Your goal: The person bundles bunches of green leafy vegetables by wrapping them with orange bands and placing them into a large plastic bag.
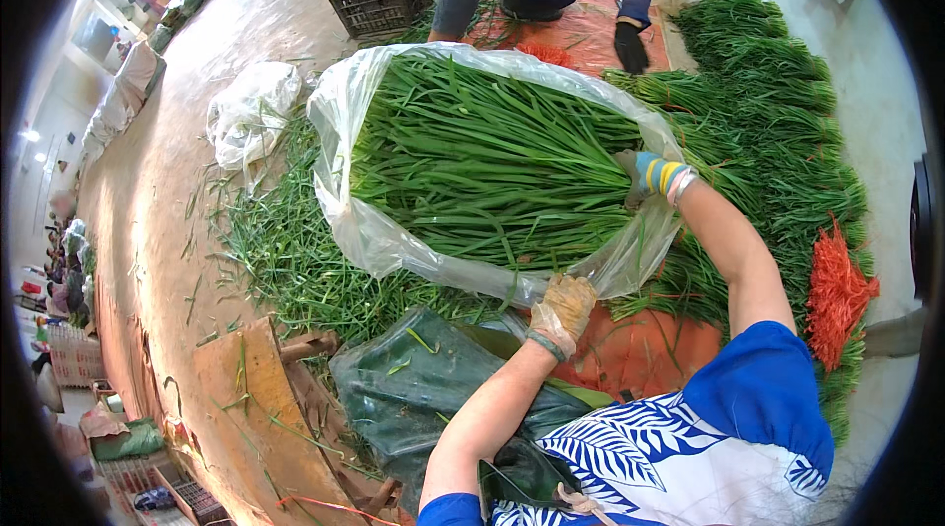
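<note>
A large clear plastic bag (435,260) lies open before me, filled with long green garlic chives (487,164). My left hand (565,304), in a worn yellowish glove, grips the bag's near rim. Inside the bag's right end, my right hand (653,175) wears a glove with blue and yellow stripes and is closed around a bunch of the leaves. The leaves fan out leftward from that hand. Its fingertips are partly hidden among them.
Tied chive bundles (782,127) line the right side, with orange ties (840,293) on top. Across from me a person's black-gloved hand (631,46) reaches down. Loose leaves (295,245), a crumpled plastic bag (255,113), a wooden board (255,408) and a black crate (373,9) are on the left.
</note>
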A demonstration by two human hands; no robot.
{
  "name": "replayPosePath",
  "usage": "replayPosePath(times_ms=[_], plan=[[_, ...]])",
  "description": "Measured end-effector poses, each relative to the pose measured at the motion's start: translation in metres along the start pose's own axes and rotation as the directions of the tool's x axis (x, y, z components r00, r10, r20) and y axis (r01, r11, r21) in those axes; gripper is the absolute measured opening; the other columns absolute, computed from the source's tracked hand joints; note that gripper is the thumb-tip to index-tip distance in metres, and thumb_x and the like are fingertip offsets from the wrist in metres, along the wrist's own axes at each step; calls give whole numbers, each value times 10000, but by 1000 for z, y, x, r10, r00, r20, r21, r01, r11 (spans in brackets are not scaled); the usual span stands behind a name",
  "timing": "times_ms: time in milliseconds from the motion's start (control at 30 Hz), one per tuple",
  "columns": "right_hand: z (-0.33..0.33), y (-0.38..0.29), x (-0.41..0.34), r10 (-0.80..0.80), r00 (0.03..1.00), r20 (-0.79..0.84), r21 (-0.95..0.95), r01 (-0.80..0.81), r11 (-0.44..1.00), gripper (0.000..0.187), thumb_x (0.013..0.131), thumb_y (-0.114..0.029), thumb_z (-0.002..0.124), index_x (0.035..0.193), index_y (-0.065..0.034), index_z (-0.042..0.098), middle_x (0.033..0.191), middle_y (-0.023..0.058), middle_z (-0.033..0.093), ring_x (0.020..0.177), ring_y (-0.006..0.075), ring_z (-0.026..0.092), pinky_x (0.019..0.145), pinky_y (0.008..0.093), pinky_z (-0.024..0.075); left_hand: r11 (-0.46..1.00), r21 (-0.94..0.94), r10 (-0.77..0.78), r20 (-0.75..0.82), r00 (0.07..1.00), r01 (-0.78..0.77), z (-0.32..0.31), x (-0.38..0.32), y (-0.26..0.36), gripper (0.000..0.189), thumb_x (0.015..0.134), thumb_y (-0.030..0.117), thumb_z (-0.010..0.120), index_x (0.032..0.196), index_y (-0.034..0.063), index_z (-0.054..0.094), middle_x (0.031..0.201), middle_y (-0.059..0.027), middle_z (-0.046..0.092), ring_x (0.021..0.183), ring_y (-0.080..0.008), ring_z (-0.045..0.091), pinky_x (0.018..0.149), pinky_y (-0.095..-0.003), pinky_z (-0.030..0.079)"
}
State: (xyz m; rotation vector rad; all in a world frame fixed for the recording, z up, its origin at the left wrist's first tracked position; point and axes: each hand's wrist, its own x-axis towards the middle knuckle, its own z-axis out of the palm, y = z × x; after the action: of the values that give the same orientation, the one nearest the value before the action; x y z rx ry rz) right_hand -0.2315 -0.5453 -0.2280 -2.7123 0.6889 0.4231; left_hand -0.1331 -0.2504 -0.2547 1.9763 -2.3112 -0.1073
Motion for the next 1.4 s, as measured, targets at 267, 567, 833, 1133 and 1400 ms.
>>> replayPosePath(times_ms=[267,567,833,1133,1400], plan=[[15,4,-2,265,959,96,292,-282,914,1014,478,-274,840,1314,-7,333,1039,227,598,955,293,595,767,382,499,999,-48,-20,-50,999,18,8,0,0,109,776,109,484,829,106,578,793,-51,582,794,-214,587,756,-360,449],[-14,-82,-41,-3,890,-456,-204,-102,974,784,616,-212,756,1279,-9,390,1182,210,513,1076,382,503,924,414,412,998,-50,-36,9,999,37,-14,-5,2,133,776,100,504,840,109,622,839,-56,600,833,-213,590,800,-375,436],[33,-122,-57,-11,992,-127,-145,-8,989,1011,524,-335,816,1323,19,308,1188,201,487,1096,347,479,915,407,414,999,-33,9,-26,1000,-10,-30,-14,10,116,759,127,522,836,125,609,814,-36,593,800,-201,592,751,-342,448],[48,-130,-33,-55,998,-16,-308,47,950,1035,498,-384,808,1308,38,322,1133,200,508,1049,350,497,898,402,393,998,-20,59,-109,992,-61,-31,-17,7,91,737,108,540,801,97,603,766,-50,585,761,-209,591,705,-340,458],[96,-146,-12,-71,974,-214,-400,-21,916,687,734,-289,599,1323,-39,350,1083,207,540,997,369,525,872,483,371,996,-84,18,-126,992,-29,-16,-18,12,69,734,107,541,776,90,593,731,-59,578,716,-224,591,679,-351,466]])
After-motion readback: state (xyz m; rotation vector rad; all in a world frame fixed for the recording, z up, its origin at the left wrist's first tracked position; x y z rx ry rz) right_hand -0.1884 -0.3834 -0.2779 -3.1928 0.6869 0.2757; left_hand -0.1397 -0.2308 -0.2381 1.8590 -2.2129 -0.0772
